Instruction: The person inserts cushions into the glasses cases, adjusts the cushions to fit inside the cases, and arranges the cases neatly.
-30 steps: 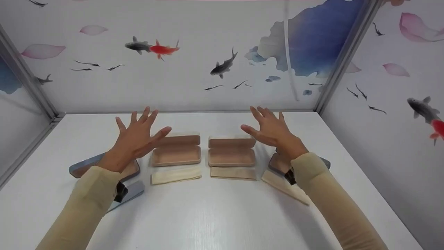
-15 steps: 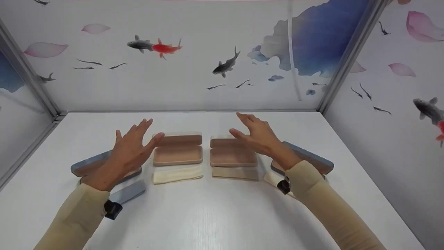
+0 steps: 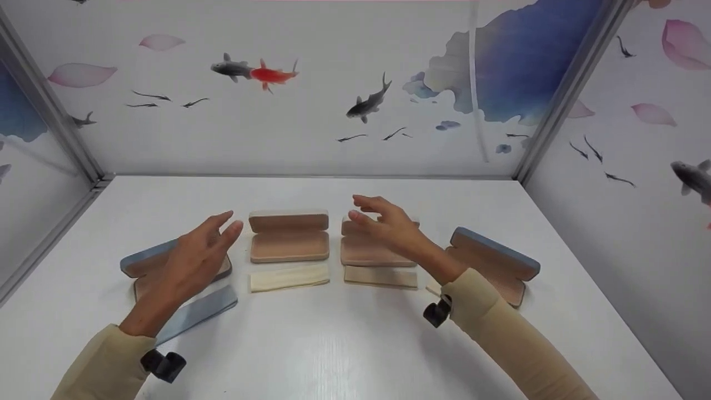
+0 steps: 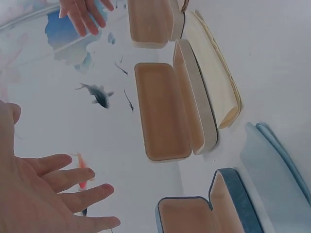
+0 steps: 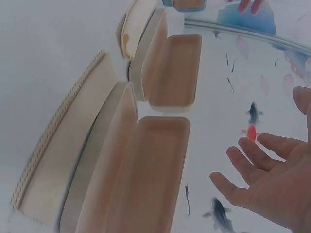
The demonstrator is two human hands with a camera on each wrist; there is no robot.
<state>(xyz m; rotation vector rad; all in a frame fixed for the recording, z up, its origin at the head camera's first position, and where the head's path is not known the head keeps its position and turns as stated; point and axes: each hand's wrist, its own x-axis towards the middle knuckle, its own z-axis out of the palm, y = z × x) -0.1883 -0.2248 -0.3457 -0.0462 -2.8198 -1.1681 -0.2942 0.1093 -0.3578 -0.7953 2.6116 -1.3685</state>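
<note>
Blue left case (image 3: 149, 264), pale left case (image 3: 290, 246), pale right case (image 3: 366, 253) and blue right case (image 3: 494, 264) are seen open mid-frame in the head view, the first partly hidden by the left hand (image 3: 195, 260), the third by the right hand (image 3: 391, 228). In the left wrist view, the left hand is spread empty at lower left. In the right wrist view, the right hand is loosely unfolded and empty, lower right.

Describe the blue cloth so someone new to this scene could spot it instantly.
On the white table, four open cases form an arc. In the head view, the left hand partly hides the leftmost case. The blue cloth lies just in front of that case, the only blue one; the other three cloths are cream or beige.
</note>
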